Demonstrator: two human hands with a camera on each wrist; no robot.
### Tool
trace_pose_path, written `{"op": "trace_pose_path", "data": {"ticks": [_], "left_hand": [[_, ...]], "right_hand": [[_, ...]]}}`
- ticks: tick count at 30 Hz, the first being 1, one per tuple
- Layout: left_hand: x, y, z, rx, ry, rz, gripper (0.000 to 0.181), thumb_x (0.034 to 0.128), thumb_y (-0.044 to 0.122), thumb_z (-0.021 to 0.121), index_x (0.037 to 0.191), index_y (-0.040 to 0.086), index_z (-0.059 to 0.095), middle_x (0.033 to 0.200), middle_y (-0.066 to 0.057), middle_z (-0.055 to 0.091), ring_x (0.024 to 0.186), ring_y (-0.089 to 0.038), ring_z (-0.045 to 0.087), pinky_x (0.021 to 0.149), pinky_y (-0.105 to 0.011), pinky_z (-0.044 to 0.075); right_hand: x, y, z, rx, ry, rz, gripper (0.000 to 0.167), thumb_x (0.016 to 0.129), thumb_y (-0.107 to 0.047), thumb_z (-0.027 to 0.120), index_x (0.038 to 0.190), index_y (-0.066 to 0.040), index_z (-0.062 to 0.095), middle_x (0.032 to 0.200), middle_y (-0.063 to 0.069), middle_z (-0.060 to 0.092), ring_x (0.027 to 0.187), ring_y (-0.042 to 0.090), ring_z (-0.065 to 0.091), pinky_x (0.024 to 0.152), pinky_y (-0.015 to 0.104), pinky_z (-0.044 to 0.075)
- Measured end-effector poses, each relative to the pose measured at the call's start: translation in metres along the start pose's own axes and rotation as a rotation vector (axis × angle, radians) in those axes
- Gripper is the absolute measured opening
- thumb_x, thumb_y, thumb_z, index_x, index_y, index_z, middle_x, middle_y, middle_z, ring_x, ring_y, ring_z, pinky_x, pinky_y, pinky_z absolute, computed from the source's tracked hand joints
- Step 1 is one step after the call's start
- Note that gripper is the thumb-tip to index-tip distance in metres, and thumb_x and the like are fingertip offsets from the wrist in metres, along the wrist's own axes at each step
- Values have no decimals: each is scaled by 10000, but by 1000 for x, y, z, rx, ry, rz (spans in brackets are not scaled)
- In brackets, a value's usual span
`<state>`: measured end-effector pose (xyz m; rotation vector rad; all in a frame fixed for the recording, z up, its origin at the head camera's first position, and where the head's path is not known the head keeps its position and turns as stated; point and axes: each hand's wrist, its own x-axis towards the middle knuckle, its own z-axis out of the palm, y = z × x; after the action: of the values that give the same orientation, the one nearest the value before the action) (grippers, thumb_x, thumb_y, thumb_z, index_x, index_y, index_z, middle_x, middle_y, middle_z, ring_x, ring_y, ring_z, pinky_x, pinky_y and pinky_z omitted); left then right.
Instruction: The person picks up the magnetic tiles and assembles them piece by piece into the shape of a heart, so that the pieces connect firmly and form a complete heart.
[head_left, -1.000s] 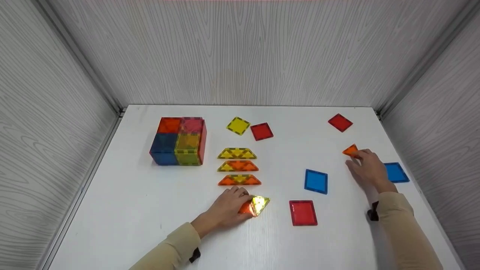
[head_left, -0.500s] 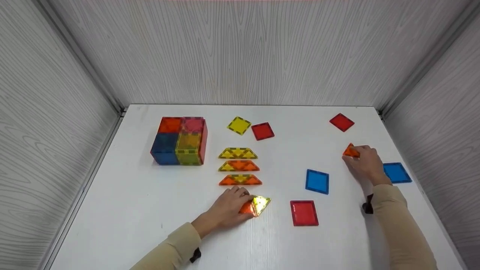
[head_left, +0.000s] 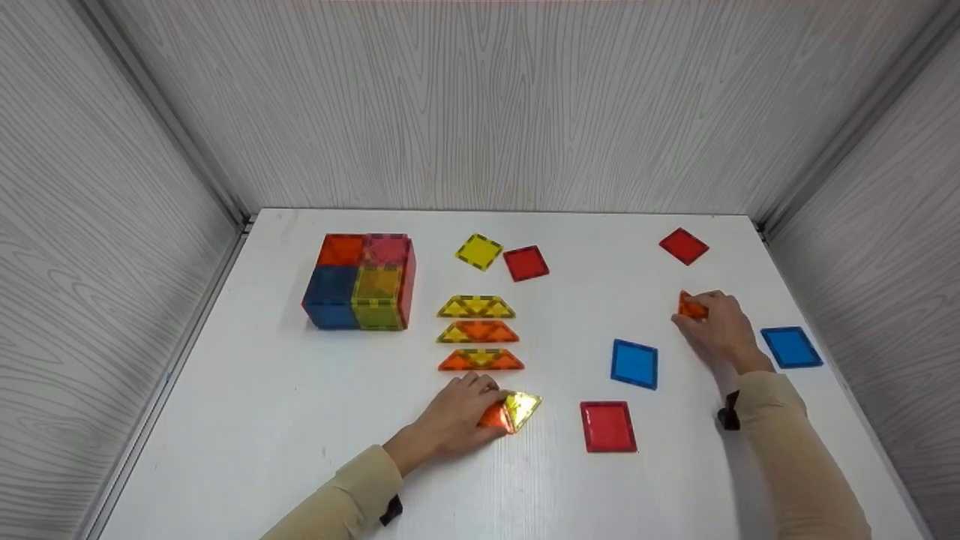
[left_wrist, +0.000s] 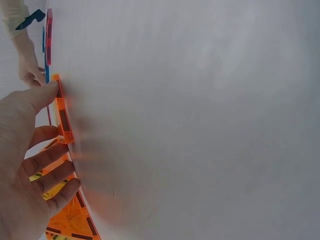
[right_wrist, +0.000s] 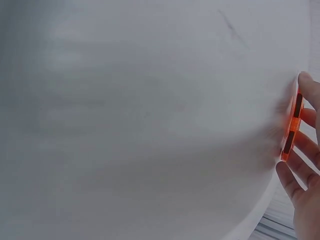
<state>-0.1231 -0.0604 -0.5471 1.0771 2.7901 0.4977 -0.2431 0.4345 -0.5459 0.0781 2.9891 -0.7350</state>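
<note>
On the white table (head_left: 247, 480), toward the front, the left hand (head_left: 450, 414) pinches an orange triangular tile (head_left: 495, 418) at its edges between thumb and fingers, the remaining fingers loosely bent. Touching this piece on its right is a yellow triangular tile (head_left: 523, 411), bright with reflected light. Farther right and back, the right hand (head_left: 721, 326) grips another orange tile (head_left: 691, 308) between thumb and fingertips; whether it touches the tabletop I cannot tell.

Just beyond the left hand lie three trapezoids in a column: an orange-and-yellow strip (head_left: 481, 361), a mixed strip (head_left: 478, 331) and an all-yellow strip (head_left: 476, 307). Behind them sit a yellow square (head_left: 479, 252) and a small red square (head_left: 526, 263). Left of these stands a multicoloured tile box (head_left: 356, 285). Between the hands are a blue square (head_left: 634, 364) and a larger red square (head_left: 608, 426); a second blue square (head_left: 792, 347) lies right of the right hand, and a tilted red square (head_left: 684, 246) behind it.
</note>
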Motion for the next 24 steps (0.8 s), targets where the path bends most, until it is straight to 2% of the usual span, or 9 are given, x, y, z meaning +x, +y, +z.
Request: {"op": "trace_pose_path", "data": {"ticks": [6, 12, 16, 24], "left_hand": [[-2, -1, 0, -21, -4, -5, 538, 999, 500, 690, 1424, 174, 648, 1354, -36, 643, 1263, -234, 570, 1078, -433, 512], [-2, -1, -2, -44, -22, -28, 545, 996, 507, 693, 1429, 178, 647, 1368, -48, 637, 1276, -245, 570, 1109, -458, 510], [-3, -2, -2, -43, -7, -27, 540, 992, 507, 698, 1412, 170, 661, 1347, -52, 645, 1250, -241, 578, 1081, -447, 523], [-9, -6, -1, -22, 14, -30, 543, 979, 508, 715, 1382, 147, 679, 1303, -46, 646, 1214, -239, 569, 1036, -437, 533]], "right_hand": [[-15, -12, 0, -13, 6, -46, 621, 1013, -416, 701, 1457, 3, 585, 1440, 291, 508, 1309, 476, 463, 1070, 625, 529], [-32, -36, 2, -16, 11, -100, 625, 981, -438, 738, 1424, -12, 627, 1407, 274, 553, 1270, 451, 499, 1020, 608, 553], [-46, -59, 8, -23, 49, -186, 583, 956, -426, 774, 1373, -31, 675, 1369, 249, 605, 1243, 425, 553, 997, 606, 566], [-80, -114, 31, -98, 110, -455, 509, 877, -399, 859, 1258, -78, 753, 1220, 142, 699, 1099, 305, 666, 895, 479, 629]]}}
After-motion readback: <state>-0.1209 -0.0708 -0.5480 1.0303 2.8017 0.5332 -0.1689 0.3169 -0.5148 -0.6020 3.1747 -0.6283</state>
